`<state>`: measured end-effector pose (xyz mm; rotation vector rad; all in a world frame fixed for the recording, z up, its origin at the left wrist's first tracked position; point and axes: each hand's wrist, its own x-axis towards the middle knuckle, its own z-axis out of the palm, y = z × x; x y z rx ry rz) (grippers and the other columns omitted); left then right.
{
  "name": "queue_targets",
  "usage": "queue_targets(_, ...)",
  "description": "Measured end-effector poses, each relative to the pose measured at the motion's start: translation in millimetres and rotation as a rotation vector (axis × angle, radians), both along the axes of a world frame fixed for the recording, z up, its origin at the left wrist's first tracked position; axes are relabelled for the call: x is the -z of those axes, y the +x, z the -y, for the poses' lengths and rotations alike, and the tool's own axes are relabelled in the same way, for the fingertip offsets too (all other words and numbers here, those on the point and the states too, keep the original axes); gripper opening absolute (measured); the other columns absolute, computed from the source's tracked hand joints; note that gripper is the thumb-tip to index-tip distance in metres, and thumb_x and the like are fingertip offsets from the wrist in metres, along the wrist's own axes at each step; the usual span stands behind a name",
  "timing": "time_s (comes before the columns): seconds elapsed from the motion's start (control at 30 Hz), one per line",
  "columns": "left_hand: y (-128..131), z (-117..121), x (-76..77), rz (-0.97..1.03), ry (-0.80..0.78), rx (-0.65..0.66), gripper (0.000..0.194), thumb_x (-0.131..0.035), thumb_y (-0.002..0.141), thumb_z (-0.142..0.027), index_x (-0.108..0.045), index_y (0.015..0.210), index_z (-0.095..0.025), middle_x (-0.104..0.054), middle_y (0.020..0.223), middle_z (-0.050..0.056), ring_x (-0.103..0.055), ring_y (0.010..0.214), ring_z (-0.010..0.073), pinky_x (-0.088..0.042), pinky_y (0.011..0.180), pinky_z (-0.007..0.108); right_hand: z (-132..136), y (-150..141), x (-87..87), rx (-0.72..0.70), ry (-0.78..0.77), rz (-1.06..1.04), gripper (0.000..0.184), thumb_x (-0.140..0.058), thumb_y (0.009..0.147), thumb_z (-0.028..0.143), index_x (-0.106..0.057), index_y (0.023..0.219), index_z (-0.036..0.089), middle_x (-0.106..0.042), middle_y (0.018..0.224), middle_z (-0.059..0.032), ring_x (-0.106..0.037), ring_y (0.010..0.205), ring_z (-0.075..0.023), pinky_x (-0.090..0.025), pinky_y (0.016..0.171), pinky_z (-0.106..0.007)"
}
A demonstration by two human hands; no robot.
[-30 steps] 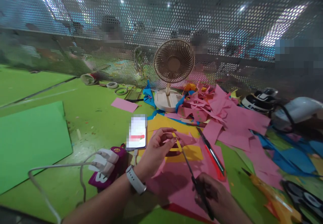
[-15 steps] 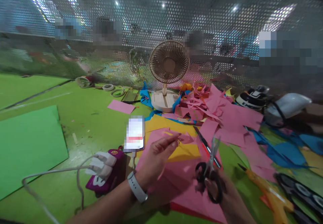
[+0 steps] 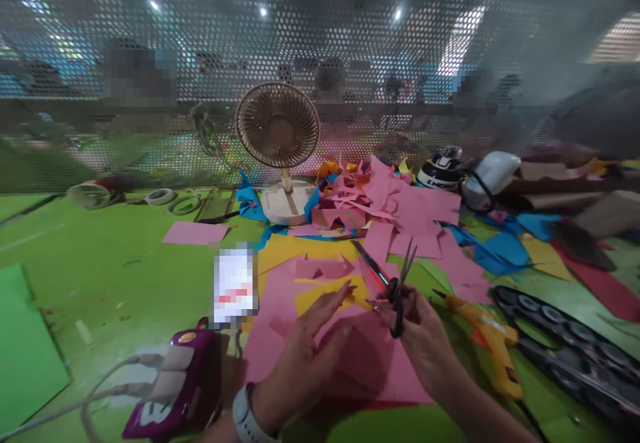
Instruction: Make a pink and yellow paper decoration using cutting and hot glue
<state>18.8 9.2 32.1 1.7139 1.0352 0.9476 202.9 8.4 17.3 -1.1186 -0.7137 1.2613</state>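
"Perforated screen (image 3: 200,30) across the back, green table (image 3: 130,263) in front. What stands against the screen?"

"One fan (image 3: 283,130) on a pale base, with a heap of pink scraps (image 3: 375,186) beside it."

"State of the right hand (image 3: 425,340)?"

"Closed around the handles of the scissors (image 3: 401,283). Blades point upward, slightly parted, near the utility knife (image 3: 373,265)."

"And the left hand (image 3: 303,360)?"

"Partly open, thumb apart from the fingers, nothing visible in its hold. It is over the pink sheet (image 3: 385,373), fingertips by the yellow piece (image 3: 313,296). Contact with either cannot be determined."

"Items to the left?"

"Phone (image 3: 234,286), display obscured by pixelation; nearer the wearer, a purple power strip (image 3: 193,343) with cables plugged in. Green sheet (image 3: 30,356) at the far left."

"To the right?"

"Orange glue gun (image 3: 487,330), lying just beside a black slotted object (image 3: 565,350). Blue paper (image 3: 503,253) lies beyond them."
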Motion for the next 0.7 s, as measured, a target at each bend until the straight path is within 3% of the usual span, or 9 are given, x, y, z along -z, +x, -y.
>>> queue_targets(0.2, 1, 3, -5.3, 0.009, -0.060, -0.004, 0.048, -0.055, 0.086, -0.027, -0.044, 0.133, -0.033, -0.049, 0.136, 0.004, -0.041, 0.127, 0.0236, -0.028, 0.108, 0.046, 1, -2, -9.0, -0.016, 0.011, 0.042, 0.045, -0.084, 0.054, 0.029, -0.055, 0.087, 0.020, -0.062, 0.083, 0.0001, -0.064, 0.078, -0.0180, -0.052, 0.074, -0.031)
queue_targets(0.47, 1, -2, -13.1, 0.031, -0.074, -0.044, 0.027, -0.057, 0.085, -0.027, -0.065, 0.111, -0.027, -0.065, 0.114, 0.006, -0.058, 0.108, 0.0234, -0.044, 0.096, 0.039, 3, -1, -12.3, -0.029, 0.049, 0.124, 0.048, -0.083, 0.053, 0.030, -0.052, 0.089, 0.022, -0.061, 0.078, 0.0024, -0.063, 0.068, -0.0149, -0.053, 0.069, -0.030)
queue_targets(0.7, 0, -1, -13.0, 0.135, -0.182, -0.031, 0.037, -0.057, 0.086, -0.026, -0.057, 0.122, -0.029, -0.056, 0.127, 0.006, -0.057, 0.108, 0.0229, -0.049, 0.091, 0.037, 3, -1, -14.2, -0.092, 0.013, 0.038, 0.047, -0.081, 0.059, 0.029, -0.048, 0.091, 0.022, -0.064, 0.084, 0.0008, -0.066, 0.080, -0.0175, -0.051, 0.081, -0.034)
